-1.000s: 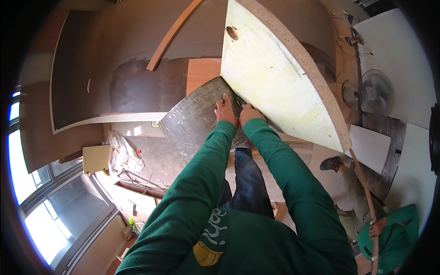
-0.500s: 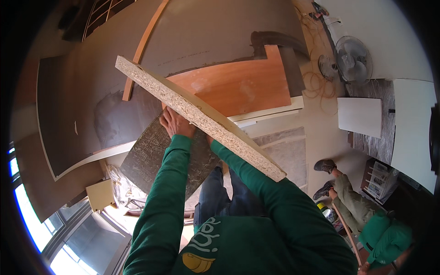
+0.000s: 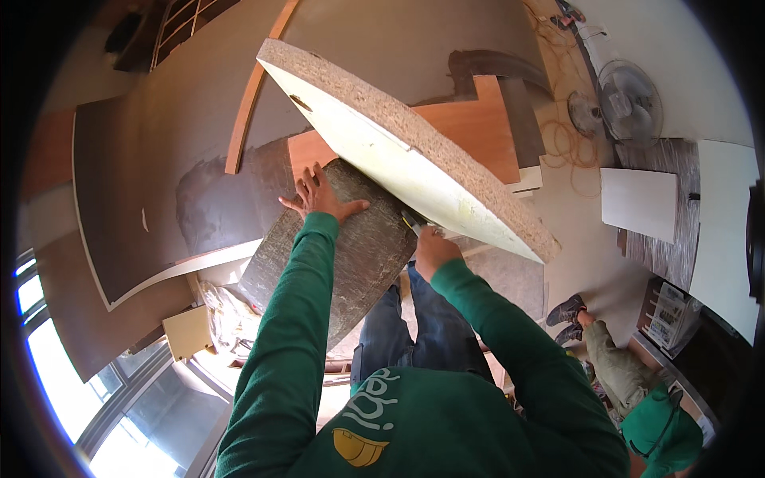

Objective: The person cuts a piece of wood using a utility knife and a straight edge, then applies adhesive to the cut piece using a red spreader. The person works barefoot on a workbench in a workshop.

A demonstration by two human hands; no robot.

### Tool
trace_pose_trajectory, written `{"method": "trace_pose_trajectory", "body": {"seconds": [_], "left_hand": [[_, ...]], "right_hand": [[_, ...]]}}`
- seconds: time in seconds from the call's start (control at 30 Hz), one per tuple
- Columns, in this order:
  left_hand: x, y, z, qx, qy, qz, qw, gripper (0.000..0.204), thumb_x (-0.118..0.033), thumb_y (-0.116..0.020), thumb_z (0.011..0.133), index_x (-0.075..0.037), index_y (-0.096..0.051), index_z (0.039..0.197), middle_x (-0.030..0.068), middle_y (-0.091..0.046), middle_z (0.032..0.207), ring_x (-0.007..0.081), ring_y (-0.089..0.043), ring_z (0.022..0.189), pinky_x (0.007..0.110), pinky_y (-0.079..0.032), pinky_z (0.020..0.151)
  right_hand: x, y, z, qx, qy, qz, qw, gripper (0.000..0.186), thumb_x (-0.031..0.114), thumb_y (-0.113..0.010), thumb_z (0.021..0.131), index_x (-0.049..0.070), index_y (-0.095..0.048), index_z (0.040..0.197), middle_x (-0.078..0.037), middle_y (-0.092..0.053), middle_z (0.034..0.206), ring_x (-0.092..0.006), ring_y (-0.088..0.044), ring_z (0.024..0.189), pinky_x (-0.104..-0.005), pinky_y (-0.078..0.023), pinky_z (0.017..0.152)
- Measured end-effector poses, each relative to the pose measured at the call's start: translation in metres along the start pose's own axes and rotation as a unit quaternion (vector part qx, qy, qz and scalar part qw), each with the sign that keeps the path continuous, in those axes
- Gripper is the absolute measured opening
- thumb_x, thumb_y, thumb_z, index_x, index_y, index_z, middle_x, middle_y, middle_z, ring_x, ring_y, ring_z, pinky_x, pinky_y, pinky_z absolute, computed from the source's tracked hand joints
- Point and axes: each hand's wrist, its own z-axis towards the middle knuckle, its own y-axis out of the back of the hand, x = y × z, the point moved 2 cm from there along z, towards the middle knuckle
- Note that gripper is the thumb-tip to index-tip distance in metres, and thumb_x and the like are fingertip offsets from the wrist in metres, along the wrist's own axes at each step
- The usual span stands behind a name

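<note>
A scuffed dark grey sheet (image 3: 320,259) lies slantwise in front of me, against a thick particleboard panel (image 3: 398,183) with a pale face and a cut-out near its upper end. My left hand (image 3: 323,195) rests on the sheet with fingers spread. My right hand (image 3: 437,253) grips a utility knife (image 3: 412,221) at the seam between sheet and panel. Beneath them a reddish wood-faced piece (image 3: 486,127) lies on a large grey-brown board (image 3: 358,40), with a long wooden strip (image 3: 238,143) to its left.
A co-worker (image 3: 657,430) in green is at lower right. A standing fan (image 3: 629,99), orange cable (image 3: 567,151), white panels (image 3: 637,203) and a plastic crate (image 3: 669,319) line the right. A window (image 3: 68,374) and crumpled plastic (image 3: 231,315) are at lower left.
The panel swung over and now tilts back, showing more pale face again. My left hand has spread its fingers farther left on the sheet, and my right hand has come out from behind the panel.
</note>
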Motion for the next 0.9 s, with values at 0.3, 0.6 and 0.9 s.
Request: {"method": "trace_pose_trajectory", "body": {"seconds": [0.3, 0.6, 0.9], "left_hand": [[-0.009, -0.007, 0.010, -0.099, -0.146, -0.019, 0.984, 0.136, -0.061, -0.091, 0.060, -0.010, -0.018, 0.163, 0.0118, -0.029, 0.163, 0.0304, -0.020, 0.155, 0.063, -0.003, 0.126], [0.019, -0.035, 0.049, -0.107, -0.280, -0.236, 0.924, 0.088, -0.013, -0.069, 0.094, -0.016, -0.017, 0.165, 0.0151, -0.027, 0.167, 0.0325, -0.037, 0.148, 0.060, -0.019, 0.123], [0.008, -0.028, 0.075, -0.005, -0.228, -0.085, 0.970, 0.114, -0.010, -0.080, 0.085, -0.036, -0.003, 0.165, 0.0228, -0.025, 0.163, 0.0423, -0.035, 0.147, 0.060, -0.026, 0.120]], "right_hand": [[0.014, 0.007, -0.004, -0.125, 0.208, -0.362, 0.900, 0.036, 0.029, -0.056, 0.096, 0.000, -0.078, 0.100, -0.013, -0.070, 0.092, -0.0348, -0.066, 0.106, -0.0517, -0.056, 0.086], [0.017, 0.019, 0.038, -0.111, 0.030, -0.008, 0.993, 0.037, 0.019, -0.070, 0.086, 0.001, -0.046, 0.107, -0.020, -0.065, 0.101, -0.0337, -0.072, 0.089, -0.0439, -0.059, 0.078], [0.084, 0.062, 0.082, -0.129, 0.068, 0.105, 0.984, 0.067, 0.007, -0.067, 0.086, 0.014, -0.039, 0.147, -0.022, -0.061, 0.112, -0.0408, -0.071, 0.092, -0.0472, -0.061, 0.076]]}}
